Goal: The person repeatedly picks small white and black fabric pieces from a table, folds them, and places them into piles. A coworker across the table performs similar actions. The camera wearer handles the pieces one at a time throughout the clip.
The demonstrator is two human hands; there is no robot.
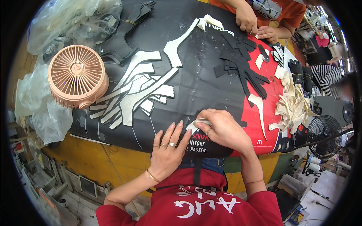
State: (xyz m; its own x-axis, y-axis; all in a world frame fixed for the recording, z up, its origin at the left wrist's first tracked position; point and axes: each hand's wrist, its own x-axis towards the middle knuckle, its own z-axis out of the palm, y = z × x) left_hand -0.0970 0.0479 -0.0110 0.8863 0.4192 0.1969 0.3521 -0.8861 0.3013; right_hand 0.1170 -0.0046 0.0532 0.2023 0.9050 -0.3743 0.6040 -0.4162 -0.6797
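In my right hand (223, 129) I pinch a small white cut piece (192, 125) just above the near edge of the table, its upper end folded between thumb and fingers. My left hand (168, 148) lies flat with fingers stretched out, its fingertips beside the piece's lower left end. Part of the piece is hidden under my right fingers. Left of my hands is an overlapping pile of white curved cut pieces (132, 107) with zigzag-cut ends. One longer white piece (174, 55) lies apart, farther up the table.
A pink fan (77, 77) stands at the left by clear plastic bags (47, 109). Black cut strips (235, 64) and a cream heap (292, 107) lie to the right. Across the table a co-worker's hands (247, 19) handle something small. A black fan (325, 136) stands beyond the right edge.
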